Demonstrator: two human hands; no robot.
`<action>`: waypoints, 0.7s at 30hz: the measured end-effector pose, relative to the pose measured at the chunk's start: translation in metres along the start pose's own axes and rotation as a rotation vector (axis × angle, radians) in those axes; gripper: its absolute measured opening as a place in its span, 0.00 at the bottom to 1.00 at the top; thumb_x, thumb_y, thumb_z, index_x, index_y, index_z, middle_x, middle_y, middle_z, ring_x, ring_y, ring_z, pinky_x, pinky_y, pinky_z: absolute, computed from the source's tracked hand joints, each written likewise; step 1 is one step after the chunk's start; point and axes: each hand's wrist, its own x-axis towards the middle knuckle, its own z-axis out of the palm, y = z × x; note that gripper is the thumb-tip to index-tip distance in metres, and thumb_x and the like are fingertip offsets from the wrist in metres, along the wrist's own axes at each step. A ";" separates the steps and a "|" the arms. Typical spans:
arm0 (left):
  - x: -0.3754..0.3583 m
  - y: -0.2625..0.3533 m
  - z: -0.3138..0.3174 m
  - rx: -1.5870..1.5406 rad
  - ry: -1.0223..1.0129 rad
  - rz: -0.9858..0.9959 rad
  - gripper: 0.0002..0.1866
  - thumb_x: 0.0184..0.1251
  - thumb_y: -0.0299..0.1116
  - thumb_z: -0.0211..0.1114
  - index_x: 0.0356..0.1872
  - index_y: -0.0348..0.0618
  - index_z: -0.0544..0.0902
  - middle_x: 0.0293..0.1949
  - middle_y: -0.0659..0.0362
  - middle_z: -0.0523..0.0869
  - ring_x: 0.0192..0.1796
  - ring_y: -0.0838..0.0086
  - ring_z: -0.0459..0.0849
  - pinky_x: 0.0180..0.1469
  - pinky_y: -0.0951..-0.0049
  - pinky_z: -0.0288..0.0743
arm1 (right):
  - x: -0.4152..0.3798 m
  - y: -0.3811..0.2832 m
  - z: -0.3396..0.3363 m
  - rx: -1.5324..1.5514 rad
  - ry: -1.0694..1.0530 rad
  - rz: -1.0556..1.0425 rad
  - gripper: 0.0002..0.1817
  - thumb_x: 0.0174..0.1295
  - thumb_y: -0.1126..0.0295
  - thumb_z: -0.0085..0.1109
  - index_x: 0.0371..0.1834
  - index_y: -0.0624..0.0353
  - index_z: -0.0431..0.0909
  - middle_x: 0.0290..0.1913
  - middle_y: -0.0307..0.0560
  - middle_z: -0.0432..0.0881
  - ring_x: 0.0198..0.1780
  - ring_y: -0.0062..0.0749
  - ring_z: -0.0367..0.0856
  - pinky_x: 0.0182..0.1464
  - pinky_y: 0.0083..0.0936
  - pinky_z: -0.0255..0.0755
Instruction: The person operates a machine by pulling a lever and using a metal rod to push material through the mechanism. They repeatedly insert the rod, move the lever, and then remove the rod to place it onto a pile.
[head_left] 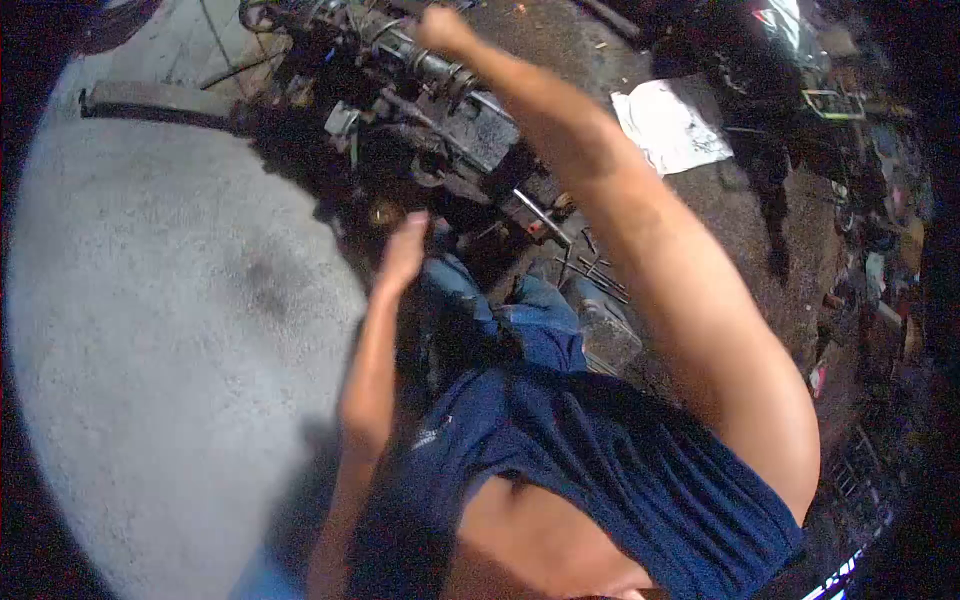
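Note:
A dark, greasy machine with metal tubes and bars (pixel 430 65) lies ahead of me, possibly a partly stripped motorcycle. My right hand (pixel 445 32) reaches far across to its top end. It looks closed there, beside a dark part, but blur hides what its fingers hold. Nearer to me, my left hand (pixel 404 252) is at the machine's lower left side, thumb side up. Its fingers are smeared and partly hidden against the dark parts. A bare steel rod (pixel 541 216) sticks out of the machine between my arms.
Several thin metal tools or rods (pixel 592 268) lie on the floor near my knees. A white sheet or bag (pixel 672 125) is right of my right forearm. At upper left is a long dark-edged bar (pixel 160 105). Cluttered parts (pixel 880 300) line the right side.

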 end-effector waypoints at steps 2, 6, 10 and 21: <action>-0.019 -0.038 -0.042 -0.587 0.401 -0.228 0.28 0.69 0.53 0.42 0.44 0.34 0.77 0.32 0.56 0.81 0.33 0.74 0.79 0.37 0.71 0.72 | -0.069 -0.061 -0.008 0.219 0.123 -0.023 0.26 0.55 0.48 0.48 0.33 0.65 0.79 0.36 0.60 0.80 0.36 0.55 0.80 0.43 0.43 0.75; -0.025 -0.204 -0.055 -0.823 0.632 -0.444 0.23 0.69 0.51 0.43 0.40 0.39 0.76 0.28 0.58 0.80 0.27 0.72 0.79 0.24 0.74 0.71 | -0.219 -0.113 -0.012 0.299 -0.133 -0.086 0.31 0.59 0.44 0.43 0.22 0.66 0.76 0.28 0.63 0.78 0.33 0.60 0.78 0.39 0.47 0.73; -0.032 -0.270 -0.045 -0.772 0.299 -0.621 0.26 0.68 0.55 0.42 0.40 0.40 0.76 0.29 0.56 0.81 0.25 0.70 0.79 0.23 0.73 0.71 | -0.341 -0.049 -0.027 0.344 -0.238 0.144 0.26 0.59 0.49 0.49 0.23 0.66 0.78 0.25 0.63 0.77 0.28 0.56 0.77 0.34 0.45 0.72; 0.120 -0.256 -0.141 -0.480 -0.148 -0.574 0.33 0.63 0.62 0.43 0.44 0.37 0.74 0.27 0.54 0.81 0.22 0.71 0.79 0.19 0.76 0.70 | -0.437 0.076 -0.193 0.198 0.672 0.921 0.19 0.62 0.60 0.51 0.46 0.65 0.76 0.37 0.45 0.82 0.37 0.25 0.79 0.38 0.21 0.71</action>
